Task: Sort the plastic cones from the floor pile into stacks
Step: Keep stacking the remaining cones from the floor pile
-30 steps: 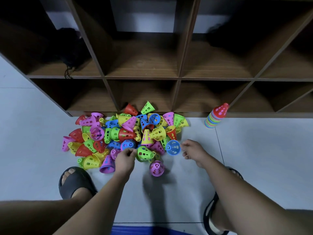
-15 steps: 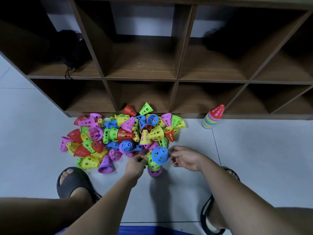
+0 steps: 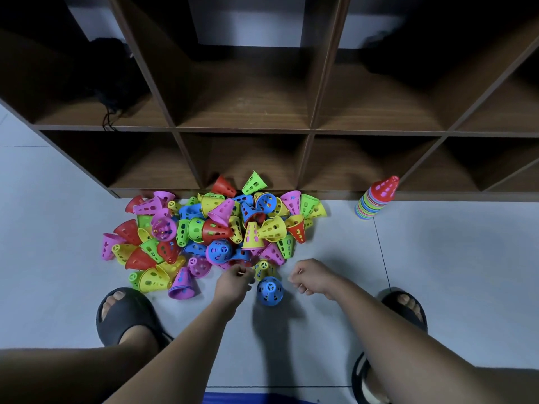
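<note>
A pile of perforated plastic cones (image 3: 221,228) in red, yellow, green, blue and pink lies on the floor against the shelf base. A blue cone (image 3: 269,290) stands alone, tip up, between my hands at the pile's near edge. My left hand (image 3: 233,282) is just left of it, its curled fingers pinching the rim of a yellow-green cone (image 3: 264,268). To the right of the blue cone is my right hand (image 3: 309,277), fingers curled and holding nothing. A stack of nested cones (image 3: 373,202) with a red one on top stands at the right by the shelf.
A dark wooden cubby shelf (image 3: 245,129) rises behind the pile, with a dark bag (image 3: 108,83) in its left compartment. My feet in black sandals rest on the pale tiled floor (image 3: 452,272), left foot (image 3: 125,313) and right foot (image 3: 405,310).
My right hand carried the blue cone from the pile's edge toward me, set it down upright over a pink cone, and let go. My left hand moved right with the yellow-green cone.
</note>
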`<state>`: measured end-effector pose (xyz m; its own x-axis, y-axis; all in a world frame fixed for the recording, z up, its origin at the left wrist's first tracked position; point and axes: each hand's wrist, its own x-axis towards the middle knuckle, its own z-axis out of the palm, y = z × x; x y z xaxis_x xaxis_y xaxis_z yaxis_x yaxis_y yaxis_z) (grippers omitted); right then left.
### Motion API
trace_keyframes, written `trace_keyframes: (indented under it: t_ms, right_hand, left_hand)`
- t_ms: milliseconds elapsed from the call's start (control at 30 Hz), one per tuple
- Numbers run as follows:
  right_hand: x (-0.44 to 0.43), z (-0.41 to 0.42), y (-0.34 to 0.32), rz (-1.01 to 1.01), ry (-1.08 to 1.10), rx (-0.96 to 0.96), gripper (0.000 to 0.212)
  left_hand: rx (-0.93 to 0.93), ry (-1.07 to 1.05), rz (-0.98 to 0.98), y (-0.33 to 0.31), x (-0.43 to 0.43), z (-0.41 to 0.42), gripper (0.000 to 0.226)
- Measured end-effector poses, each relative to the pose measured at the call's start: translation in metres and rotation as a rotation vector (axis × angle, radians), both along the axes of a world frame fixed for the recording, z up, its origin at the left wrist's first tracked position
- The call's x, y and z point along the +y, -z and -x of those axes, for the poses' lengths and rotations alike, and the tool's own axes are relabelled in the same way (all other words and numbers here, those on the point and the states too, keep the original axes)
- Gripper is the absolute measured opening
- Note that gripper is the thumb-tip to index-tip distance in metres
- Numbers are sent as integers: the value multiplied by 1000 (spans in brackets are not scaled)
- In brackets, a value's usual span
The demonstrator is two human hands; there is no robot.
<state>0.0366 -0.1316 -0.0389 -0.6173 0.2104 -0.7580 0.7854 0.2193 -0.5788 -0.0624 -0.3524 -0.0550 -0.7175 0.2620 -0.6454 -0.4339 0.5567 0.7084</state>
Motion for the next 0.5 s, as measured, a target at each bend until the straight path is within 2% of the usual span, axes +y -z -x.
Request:
trace_keyframes:
  t_ms: [133,233,333,400,500]
  right_hand:
    - [22,20,10,-293,12,127,4]
    - [38,34,7,-567,-56,244,23]
    - [49,47,6,-674,-92,352,39]
    - [52,55,8,-713,-129,347,47]
    - [54,63,11,-774,-204,323,46]
  left_hand:
    - [-1,-106,-31,-6,16,19,23]
    - [-41,-208,-37,-3,24,32,32]
    - [-84,-242,-8,5,30,41,41]
    - [-106,-259,9,11,34,44,45]
    - [-132,-320,3,14,41,46,42]
